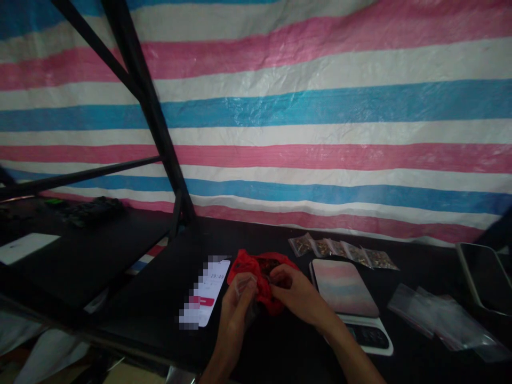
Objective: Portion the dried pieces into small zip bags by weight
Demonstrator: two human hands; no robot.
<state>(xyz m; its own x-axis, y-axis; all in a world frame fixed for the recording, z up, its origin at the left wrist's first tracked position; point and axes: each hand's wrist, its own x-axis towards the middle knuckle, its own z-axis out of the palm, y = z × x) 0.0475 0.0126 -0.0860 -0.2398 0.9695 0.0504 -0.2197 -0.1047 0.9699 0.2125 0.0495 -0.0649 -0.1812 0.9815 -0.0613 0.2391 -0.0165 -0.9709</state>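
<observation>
My left hand [237, 303] is closed on a small clear plastic bag [245, 282], held just left of a red plastic bag [256, 266] that lies open on the black table [152, 298]. My right hand [294, 290] pinches at the mouth of the red bag, fingers curled; what it holds is too small to make out. Dark brownish contents show inside the red bag.
A phone [208, 292] with a lit screen lies left of the hands. To the right is a small scale [352, 304] with a pink-toned top, a row of filled small bags [342, 249] behind it, empty clear bags [436, 320] and a tray [484, 277] far right. Black shelf frame [152, 117] stands left.
</observation>
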